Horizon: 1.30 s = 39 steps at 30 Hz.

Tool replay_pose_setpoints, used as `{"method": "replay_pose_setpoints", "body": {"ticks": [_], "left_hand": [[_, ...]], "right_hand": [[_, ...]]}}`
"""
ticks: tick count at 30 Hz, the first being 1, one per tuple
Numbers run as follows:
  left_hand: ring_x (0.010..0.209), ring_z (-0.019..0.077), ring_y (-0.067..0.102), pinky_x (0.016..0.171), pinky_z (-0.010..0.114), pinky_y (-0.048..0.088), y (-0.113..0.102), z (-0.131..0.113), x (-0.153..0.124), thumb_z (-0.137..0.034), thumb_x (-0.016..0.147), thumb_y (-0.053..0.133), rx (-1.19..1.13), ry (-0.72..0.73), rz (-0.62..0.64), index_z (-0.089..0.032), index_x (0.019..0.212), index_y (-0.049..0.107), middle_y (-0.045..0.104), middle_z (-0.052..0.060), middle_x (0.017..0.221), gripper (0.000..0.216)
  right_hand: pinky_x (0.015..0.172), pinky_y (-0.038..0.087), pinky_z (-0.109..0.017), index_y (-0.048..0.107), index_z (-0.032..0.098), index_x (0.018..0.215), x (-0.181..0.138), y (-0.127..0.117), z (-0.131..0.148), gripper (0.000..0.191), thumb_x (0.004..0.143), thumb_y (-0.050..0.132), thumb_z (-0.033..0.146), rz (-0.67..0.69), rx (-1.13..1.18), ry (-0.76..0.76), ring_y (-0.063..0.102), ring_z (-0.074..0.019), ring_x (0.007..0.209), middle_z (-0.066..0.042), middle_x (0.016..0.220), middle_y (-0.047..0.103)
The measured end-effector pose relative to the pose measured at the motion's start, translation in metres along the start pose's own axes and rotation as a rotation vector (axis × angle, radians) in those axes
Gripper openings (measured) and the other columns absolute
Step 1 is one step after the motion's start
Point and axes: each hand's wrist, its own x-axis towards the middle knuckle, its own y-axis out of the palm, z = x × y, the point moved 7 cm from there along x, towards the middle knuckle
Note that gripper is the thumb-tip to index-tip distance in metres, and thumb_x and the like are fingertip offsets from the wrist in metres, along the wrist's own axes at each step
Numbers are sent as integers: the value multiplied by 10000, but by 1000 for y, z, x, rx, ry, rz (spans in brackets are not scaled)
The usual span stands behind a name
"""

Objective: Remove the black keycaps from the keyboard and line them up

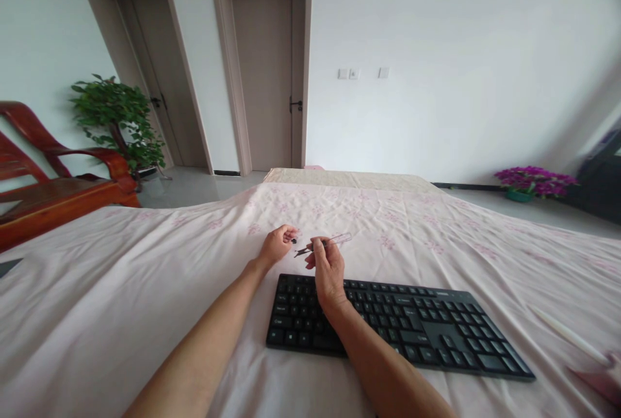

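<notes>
The pale floral cloth (pixel 194 314) runs wide to your left and on past the far edge of the black keyboard (pixel 412 321). Your right hand (pixel 330 272), over that edge, grips a clear-handled tool (pixel 343 237), prongs pointing left. Your left hand (pixel 276 244) curls beside a tiny black piece (pixel 294 241); whether it's pinched, you cannot tell.
</notes>
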Motion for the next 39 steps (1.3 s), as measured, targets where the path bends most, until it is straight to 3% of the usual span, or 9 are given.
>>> {"method": "replay_pose_setpoints", "body": {"ticks": [17,26,31,35,39], "left_hand": [[885,131,662,862,240,496,1,4,-2,-42,721,495,24,1,13,-193,1002,670,720,19,938,364],[952,140,653,880,244,495,-9,1,-8,-49,725,512,-37,-58,-41,-155,1145,604,698,68,1049,443],[934,165,657,883,285,489,-26,9,-28,-87,725,514,-73,-166,-143,-139,1119,615,705,86,1025,409],[933,175,656,850,280,496,-36,9,-53,-147,729,527,-135,-213,-158,-152,989,671,713,71,1007,297],[875,194,663,791,295,505,-43,-2,-77,-274,746,580,-205,-232,-159,-152,950,681,722,75,954,258]], "right_hand": [[481,484,-221,569,170,876,-1,2,2,321,851,489,480,10,-3,-10,550,-103,557,-27,782,635],[491,493,-230,564,170,906,-2,2,2,322,851,484,478,22,-8,-14,563,-110,571,-36,810,638],[506,490,-237,564,178,883,2,0,12,314,846,483,479,49,-82,-43,569,-120,566,-19,739,623],[522,494,-242,564,184,891,5,8,17,310,844,489,481,181,-159,-49,589,-136,602,-27,761,627],[528,485,-242,571,183,851,0,15,17,319,855,466,485,286,-285,-62,588,-151,596,-11,646,592]]}}
